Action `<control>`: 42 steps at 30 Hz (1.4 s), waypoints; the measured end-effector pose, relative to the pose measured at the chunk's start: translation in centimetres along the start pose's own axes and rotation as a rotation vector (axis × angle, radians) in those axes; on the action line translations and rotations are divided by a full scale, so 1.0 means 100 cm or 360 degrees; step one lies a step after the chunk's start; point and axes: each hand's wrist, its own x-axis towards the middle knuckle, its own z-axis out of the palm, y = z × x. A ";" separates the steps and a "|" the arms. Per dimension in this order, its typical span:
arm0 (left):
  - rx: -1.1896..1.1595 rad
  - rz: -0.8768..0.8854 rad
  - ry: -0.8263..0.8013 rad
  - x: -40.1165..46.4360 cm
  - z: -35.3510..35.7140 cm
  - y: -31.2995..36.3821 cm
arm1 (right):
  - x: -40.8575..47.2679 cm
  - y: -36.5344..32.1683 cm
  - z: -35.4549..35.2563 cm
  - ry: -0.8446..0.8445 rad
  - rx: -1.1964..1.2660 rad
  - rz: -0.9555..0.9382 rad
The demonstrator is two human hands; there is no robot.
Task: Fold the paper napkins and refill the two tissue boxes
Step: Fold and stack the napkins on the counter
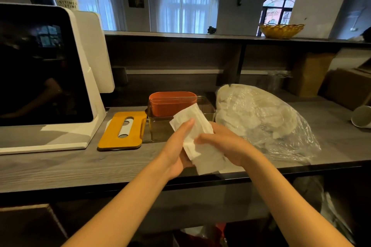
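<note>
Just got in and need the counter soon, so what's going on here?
A person is folding paper napkins over the counter, with both the left hand and the right hand holding the stack. Behind them stands a clear tissue box with its lid off and an orange box inside it. The yellow slotted lid lies flat to the left, and a plastic bag of napkins sits to the right. The folded napkins have not gone into a box yet.
</note>
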 end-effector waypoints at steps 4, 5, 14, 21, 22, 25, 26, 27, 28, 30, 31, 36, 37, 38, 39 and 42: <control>-0.0071 0.0163 -0.0042 0.003 -0.014 0.001 | 0.003 -0.004 -0.014 -0.0132 -0.0319 -0.0154; 0.0018 0.0241 -0.0081 0.005 -0.021 0.001 | 0.005 -0.005 -0.019 -0.0144 -0.0428 -0.0215; 0.1487 0.0448 -0.0319 0.018 -0.086 0.003 | 0.030 0.002 -0.009 -0.0393 -0.1281 -0.0466; 0.1603 0.0675 -0.0155 0.023 -0.092 -0.009 | 0.045 0.011 -0.003 -0.0270 -0.1207 -0.0384; 0.1604 0.0719 -0.0142 0.025 -0.091 -0.010 | 0.046 0.011 -0.003 -0.0265 -0.1217 -0.0385; 0.1638 0.0795 -0.0080 0.028 -0.090 -0.011 | 0.047 0.015 -0.006 -0.0228 -0.1177 -0.0427; 0.1678 0.0807 -0.0072 0.030 -0.091 -0.011 | 0.046 0.019 -0.008 -0.0195 -0.1133 -0.0446; 0.1730 0.0820 -0.0071 0.031 -0.092 -0.012 | 0.045 0.024 -0.010 -0.0148 -0.1071 -0.0462; 0.1771 0.0832 -0.0078 0.032 -0.093 -0.012 | 0.045 0.029 -0.012 -0.0095 -0.0999 -0.0478; 0.1795 0.0841 -0.0097 0.031 -0.094 -0.012 | 0.041 0.037 -0.010 -0.0004 -0.0867 -0.0547; 0.1794 0.0842 -0.0101 0.030 -0.093 -0.011 | 0.039 0.039 -0.008 0.0019 -0.0850 -0.0590; 0.2077 0.0931 -0.0100 0.027 -0.088 0.000 | 0.031 0.048 -0.003 0.0046 -0.1360 -0.0750; 0.2163 0.0904 -0.0123 0.026 -0.085 0.005 | 0.030 0.048 -0.004 0.0052 -0.1434 -0.0749; 0.2261 0.0856 -0.0150 0.025 -0.081 0.011 | 0.030 0.047 -0.005 0.0037 -0.1478 -0.0739; 0.2369 0.0809 -0.0171 0.023 -0.078 0.017 | 0.030 0.046 -0.006 0.0007 -0.1517 -0.0732; 0.2671 0.0692 -0.0170 0.020 -0.068 0.030 | 0.029 0.045 -0.008 -0.0064 -0.1475 -0.0657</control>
